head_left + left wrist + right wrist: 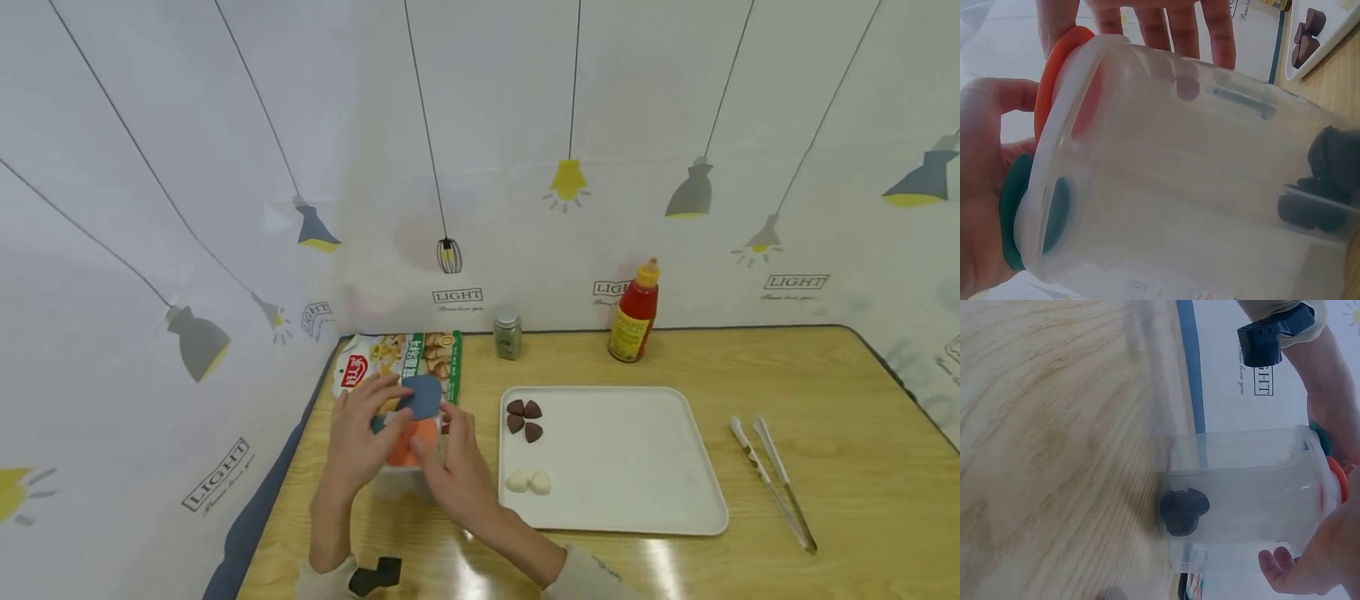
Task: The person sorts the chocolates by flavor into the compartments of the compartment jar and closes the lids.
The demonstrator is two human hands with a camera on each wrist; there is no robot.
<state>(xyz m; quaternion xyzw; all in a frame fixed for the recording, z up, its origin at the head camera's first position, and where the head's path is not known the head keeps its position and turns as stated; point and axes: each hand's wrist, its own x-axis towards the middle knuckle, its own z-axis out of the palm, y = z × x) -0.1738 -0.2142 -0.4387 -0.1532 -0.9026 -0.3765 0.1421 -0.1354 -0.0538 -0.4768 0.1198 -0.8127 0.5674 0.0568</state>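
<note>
Tub: cloudy, see-through plastic (1247,490) with a pale, thick rim; stands upright on the bench (862,417), just left of the white tray (615,458) and in front of the food bag (390,354)
Tub contents: a few dark, lumpy pieces (1183,511), gathered at the base and visible through the wall
Coloured discs: blue (422,397), orange (424,428) and teal (1013,212), smooth and matt; orange and teal sit at the rim, their colours showing through the plastic
Left grip (360,437): thumb and finger appear to pinch the blue disc at its left edge; the tub's mouth lies beneath
Right grip (453,471): loosely spread, a fingertip at the blue disc's right edge, thumb over the orange disc, other fingers beside the tub's wall; the tub lies between both grips
</note>
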